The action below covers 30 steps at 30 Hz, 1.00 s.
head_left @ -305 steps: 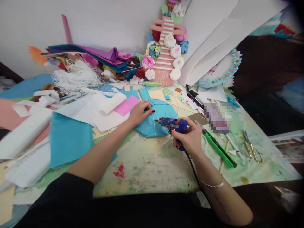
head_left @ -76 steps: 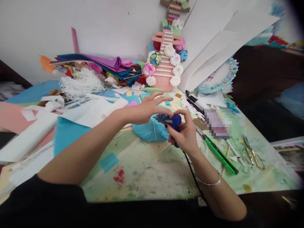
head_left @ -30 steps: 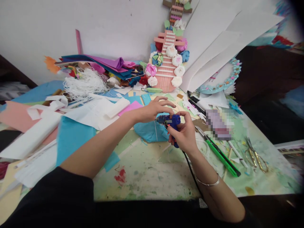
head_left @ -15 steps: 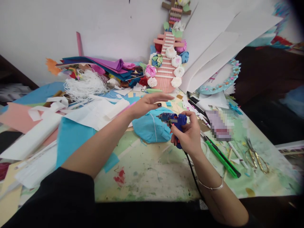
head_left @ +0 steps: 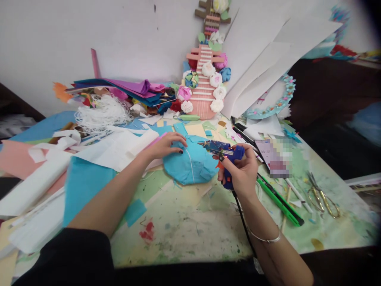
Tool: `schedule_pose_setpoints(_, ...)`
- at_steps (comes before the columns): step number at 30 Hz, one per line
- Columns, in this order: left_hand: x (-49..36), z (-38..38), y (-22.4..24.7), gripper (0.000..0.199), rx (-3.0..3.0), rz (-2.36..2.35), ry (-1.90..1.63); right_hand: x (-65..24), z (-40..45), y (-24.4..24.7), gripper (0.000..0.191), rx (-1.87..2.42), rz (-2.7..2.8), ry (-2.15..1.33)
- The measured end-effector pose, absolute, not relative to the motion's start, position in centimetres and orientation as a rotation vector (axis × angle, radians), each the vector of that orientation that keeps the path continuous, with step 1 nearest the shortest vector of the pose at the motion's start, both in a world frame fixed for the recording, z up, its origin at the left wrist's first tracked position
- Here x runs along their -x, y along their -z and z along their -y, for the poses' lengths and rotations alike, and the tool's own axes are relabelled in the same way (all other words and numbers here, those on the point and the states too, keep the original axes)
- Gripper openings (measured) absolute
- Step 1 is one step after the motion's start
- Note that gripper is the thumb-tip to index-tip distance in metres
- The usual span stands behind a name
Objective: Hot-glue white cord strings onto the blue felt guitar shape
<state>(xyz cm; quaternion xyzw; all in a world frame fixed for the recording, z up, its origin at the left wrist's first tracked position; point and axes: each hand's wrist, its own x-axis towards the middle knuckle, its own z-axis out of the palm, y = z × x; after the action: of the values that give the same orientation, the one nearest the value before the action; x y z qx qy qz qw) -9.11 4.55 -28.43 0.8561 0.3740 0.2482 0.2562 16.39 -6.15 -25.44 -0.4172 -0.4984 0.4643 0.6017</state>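
A blue paper-covered piece (head_left: pixel 199 165) lies on the table, a white string (head_left: pixel 189 161) running across it. At its upper left edge rests my left hand (head_left: pixel 169 145), the fingers spread a little and touching the piece near the string's upper end. My right hand (head_left: pixel 242 169) is closed around a blue glue gun (head_left: pixel 222 150), whose nozzle points left over the upper right part of the piece. An orange trigger and a small red light show on the gun.
Behind stands a pink guitar-shaped craft (head_left: pixel 204 93) with paper flowers. White string (head_left: pixel 102 113) and paper are heaped left. A phone (head_left: pixel 270 157), green cutter (head_left: pixel 279 200) and gold-handled scissors (head_left: pixel 323 196) lie right. A black cord hangs from the gun.
My left hand has moved down and left from above the blue piece onto its upper left edge. The right hand with the glue gun has shifted slightly right.
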Motion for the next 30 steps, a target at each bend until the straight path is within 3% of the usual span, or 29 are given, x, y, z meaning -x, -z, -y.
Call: schedule_pose_setpoints(30,7.4,-6.6,29.0,0.021,-2.252,-0.932,-0.606,-17.2,6.1,25.5,0.043,0.962,1.053,-1.213)
